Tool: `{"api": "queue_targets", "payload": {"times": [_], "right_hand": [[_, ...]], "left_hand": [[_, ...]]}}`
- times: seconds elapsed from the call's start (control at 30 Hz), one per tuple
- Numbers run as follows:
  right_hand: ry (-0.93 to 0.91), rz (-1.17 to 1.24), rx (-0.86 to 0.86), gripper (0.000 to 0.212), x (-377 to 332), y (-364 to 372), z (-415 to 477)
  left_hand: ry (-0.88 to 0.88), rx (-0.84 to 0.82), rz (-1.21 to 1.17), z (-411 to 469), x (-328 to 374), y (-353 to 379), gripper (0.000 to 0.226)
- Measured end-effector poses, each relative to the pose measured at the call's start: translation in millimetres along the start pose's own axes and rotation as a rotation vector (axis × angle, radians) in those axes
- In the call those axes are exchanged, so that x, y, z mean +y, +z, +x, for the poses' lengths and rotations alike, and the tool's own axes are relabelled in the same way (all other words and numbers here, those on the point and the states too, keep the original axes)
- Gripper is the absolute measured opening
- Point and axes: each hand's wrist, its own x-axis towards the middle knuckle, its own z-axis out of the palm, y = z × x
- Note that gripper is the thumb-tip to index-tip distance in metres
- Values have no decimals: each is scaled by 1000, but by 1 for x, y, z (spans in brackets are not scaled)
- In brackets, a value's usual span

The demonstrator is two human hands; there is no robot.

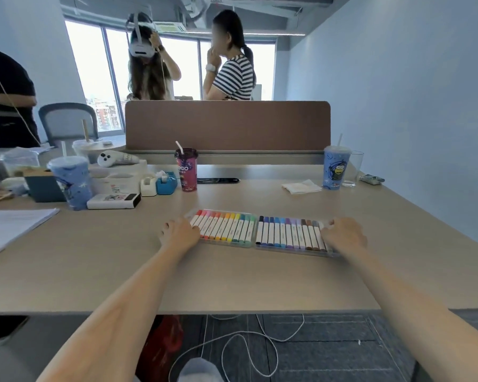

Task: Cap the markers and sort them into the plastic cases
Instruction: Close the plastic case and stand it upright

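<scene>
Two clear plastic cases lie side by side on the tan table. The left case (251, 243) holds a row of capped white markers (224, 227) with red, orange, yellow and green caps. The right case (332, 254) holds capped markers (287, 232) in blue, purple, brown and grey. My left hand (178, 234) rests against the left end of the left case, fingers curled at its edge. My right hand (344, 234) lies on the right end of the right case, fingers bent over the last markers. Whether either hand grips a case cannot be told.
Behind the cases stand a purple cup with a straw (186, 170), a black pen (218, 180), a napkin (301, 186), a blue cartoon cup (334, 168) and a glass (352, 169). Tape dispensers (166, 183), boxes and another cup (72, 183) crowd the left. Papers (9, 227) lie at far left. People stand beyond the divider (226, 125).
</scene>
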Motion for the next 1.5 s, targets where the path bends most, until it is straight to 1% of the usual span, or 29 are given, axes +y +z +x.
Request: {"api": "queue_targets", "payload": {"times": [0.07, 0.13, 0.17, 0.27, 0.37, 0.43, 0.5, 0.53, 0.6, 0.63, 0.67, 0.73, 0.77, 0.83, 0.87, 0.9, 1.0, 1.03, 1.13, 1.17, 1.23, 1.27, 1.33, 1.37, 1.4, 1.43, 1.5], "right_hand": [[23, 30, -50, 24, 2, 0, 1], [37, 81, -72, 25, 3, 1, 4], [50, 133, -73, 30, 1, 1, 4], [89, 344, -32, 43, -8, -8, 1], [28, 511, 32, 44, -19, -21, -1], [-66, 607, 64, 47, -30, -28, -4], [-136, 712, 74, 61, -41, -32, -9], [-141, 772, 70, 67, -46, -33, -12], [-154, 873, 69, 75, -56, -33, -14], [-150, 916, 69, 74, -61, -32, -14], [-147, 954, 66, 67, -65, -31, -12], [-155, 1053, 44, 40, -77, -31, -15], [-157, 1141, 1, 34, -83, -31, -19], [-162, 1281, -114, 42, -93, -30, -28], [-175, 1296, -161, 48, -98, -29, -32], [-194, 1287, -200, 53, -103, -28, -36], [-275, 1231, -252, 64, -114, -24, -44], [-302, 1217, -258, 64, -117, -24, -46], [-370, 1167, -266, 64, -122, -21, -50], [-388, 1140, -273, 64, -122, -21, -52], [-419, 1103, -297, 59, -122, -19, -54], [-439, 1091, -300, 51, -122, -20, -56], [-495, 1030, -311, 33, -122, -22, -58], [-522, 993, -301, 25, -120, -23, -57], [-553, 930, -252, 18, -117, -23, -55], [-581, 846, -159, 19, -112, -23, -51], [-613, 731, 63, 41, -101, -22, -41]], "left_hand": [[-54, -34, -20, 1, -6, 0, 55], [-56, -44, -108, 6, -8, 1, 52], [-69, -34, -198, 8, -8, -1, 50], [-114, -2, -587, 15, -10, -6, 48], [-53, 104, -818, 14, -6, -14, 51], [12, 144, -961, 10, 2, -22, 46], [79, 144, -1094, 1, 14, -32, 44], [109, 151, -1143, -3, 20, -37, 48], [174, 145, -1184, -9, 32, -44, 56], [213, 134, -1180, -13, 38, -46, 57], [254, 122, -1174, -18, 45, -48, 56], [349, 98, -1158, -30, 60, -52, 51], [396, 84, -1158, -36, 68, -53, 47], [466, 35, -1150, -43, 82, -52, 33], [490, 3, -1131, -45, 88, -52, 29], [512, -35, -1102, -48, 94, -51, 31], [601, -137, -1004, -59, 111, -49, 62], [628, -166, -986, -63, 116, -50, 66], [663, -226, -899, -64, 124, -47, 65], [666, -194, -846, -63, 125, -45, 63], [656, -69, -746, -63, 128, -40, 54], [640, -14, -736, -63, 129, -39, 47], [611, 42, -798, -65, 128, -42, 33], [593, 44, -855, -65, 127, -45, 28], [578, 38, -910, -63, 124, -47, 24], [576, 25, -947, -62, 120, -49, 22], [607, -63, -972, -61, 114, -52, 23]]}}
